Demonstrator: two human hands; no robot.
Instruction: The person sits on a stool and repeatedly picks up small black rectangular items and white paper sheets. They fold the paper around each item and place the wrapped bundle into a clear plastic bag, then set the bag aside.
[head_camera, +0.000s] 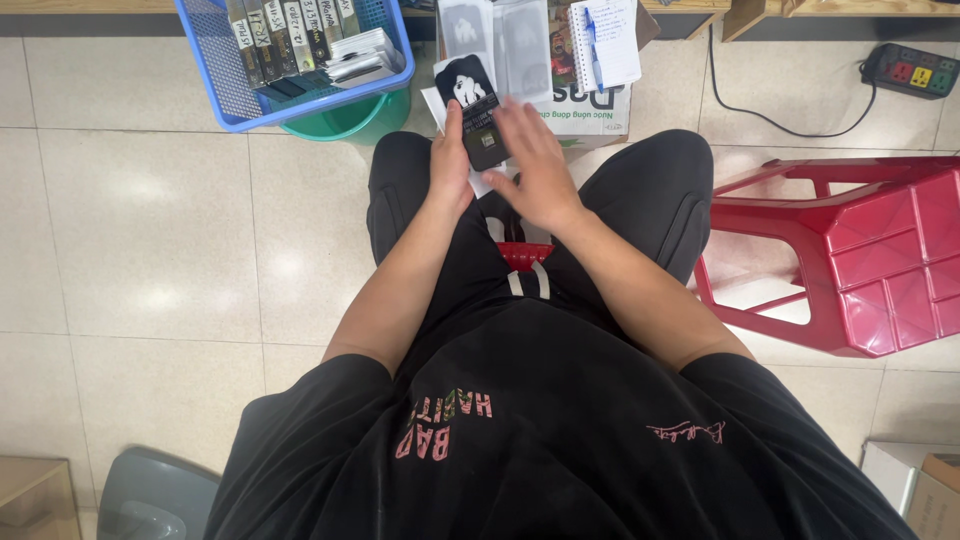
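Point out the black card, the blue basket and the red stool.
black card (470, 100), head view, on its upper printed face.
blue basket (215, 75), head view, on its left mesh wall.
red stool (880, 250), head view, on its seat underside.

Pale tiled floor (150, 230) under a red plastic stool (850, 260), green bucket (350, 118), cardboard box (590, 105), power strip (910, 70).
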